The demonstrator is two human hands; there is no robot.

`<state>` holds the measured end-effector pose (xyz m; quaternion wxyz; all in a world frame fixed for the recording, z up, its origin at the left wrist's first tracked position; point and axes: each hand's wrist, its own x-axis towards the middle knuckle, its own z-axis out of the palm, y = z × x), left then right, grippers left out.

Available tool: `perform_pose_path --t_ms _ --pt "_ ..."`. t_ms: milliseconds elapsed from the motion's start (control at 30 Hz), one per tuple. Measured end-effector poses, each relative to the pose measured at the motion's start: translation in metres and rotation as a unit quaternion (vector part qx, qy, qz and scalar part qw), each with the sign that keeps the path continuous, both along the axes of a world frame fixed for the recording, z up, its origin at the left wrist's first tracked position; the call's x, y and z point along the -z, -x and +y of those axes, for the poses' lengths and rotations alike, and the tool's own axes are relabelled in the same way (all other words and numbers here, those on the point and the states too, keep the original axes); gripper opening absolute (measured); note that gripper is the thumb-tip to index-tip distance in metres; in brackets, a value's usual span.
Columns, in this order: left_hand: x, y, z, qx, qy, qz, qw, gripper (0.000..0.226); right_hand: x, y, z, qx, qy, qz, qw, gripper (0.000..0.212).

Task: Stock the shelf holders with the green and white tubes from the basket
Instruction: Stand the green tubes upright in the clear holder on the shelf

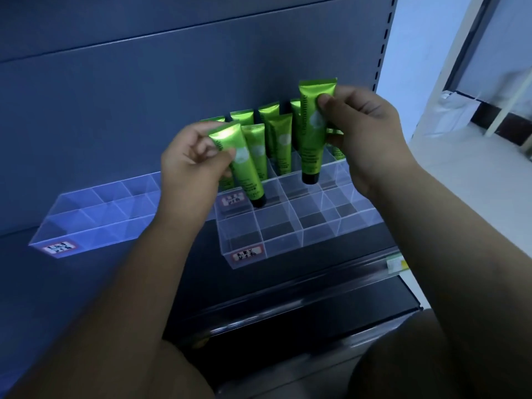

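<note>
Nearest to the viewer, 2 bare forearms reach up and forward over the dark shelf edge [316,286], where a yellow-green price strip [397,264] sits at the right. Just beyond stands a clear tiered holder [302,226] divided into square cells, its front rows bare, with a red-bordered handwritten label [247,252] on its front wall. A second clear holder [95,214] sits beside it to the left, bearing its own red-bordered label [61,248].

Above the middle tier, the left hand [193,162] pinches a green tube [244,165] near its crimped top between thumb and fingers; the tube tilts, its black cap down at the mouth of a cell on the left side. The right hand [365,131] grips a second green tube [313,128] by its upper end, thumb on the front. This one hangs upright with its black cap just over a cell further right. Each tube carries a white round mark on its face.

Behind both hands, a cluster of stocked tubes [273,131] stands upright, caps down, in the rear rows. Farthest back is the grey-blue back panel [172,82] of the shelving. The basket is not visible.
</note>
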<state>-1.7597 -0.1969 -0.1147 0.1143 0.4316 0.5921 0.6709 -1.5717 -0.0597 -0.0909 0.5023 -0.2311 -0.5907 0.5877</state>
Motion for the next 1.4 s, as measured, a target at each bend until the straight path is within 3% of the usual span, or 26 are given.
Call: perform_pose_path --t_ms 133,200,233,300,433,600,833,1100,1400 --pt "-0.003 0.014 -0.010 -0.021 -0.029 -0.030 0.999 0.029 -0.003 0.024 -0.018 -0.026 0.007 0.016 1.000 0.014" --pt "-0.002 0.019 -0.013 -0.014 -0.011 -0.016 1.000 0.029 -0.003 0.035 -0.028 -0.023 0.007 0.018 1.000 0.012" --pt "0.000 0.021 -0.014 -0.008 0.003 0.000 1.000 0.031 -0.003 0.040 -0.033 -0.029 0.004 0.013 0.999 0.001" --pt "0.006 0.024 -0.014 -0.004 0.039 0.030 0.999 0.033 0.000 0.048 -0.038 -0.019 -0.003 -0.007 1.000 0.021" --pt "0.014 0.028 -0.012 -0.015 0.081 0.031 0.996 0.032 0.006 0.056 -0.041 -0.005 -0.015 -0.039 0.999 0.010" --pt "0.023 0.038 -0.009 -0.024 0.119 0.039 0.992 0.036 0.015 0.060 -0.038 0.012 -0.019 -0.078 0.997 0.014" --pt "0.026 0.037 -0.007 -0.005 0.114 0.064 0.991 0.039 0.023 0.062 -0.035 0.010 -0.055 -0.130 0.990 0.026" --pt "0.028 0.038 -0.006 -0.005 0.116 0.082 0.990 0.040 0.031 0.067 -0.031 0.015 -0.048 -0.161 0.986 0.015" --pt "0.028 0.037 -0.008 -0.004 0.137 0.089 0.987 0.033 0.036 0.067 -0.027 0.018 -0.052 -0.171 0.984 0.021"
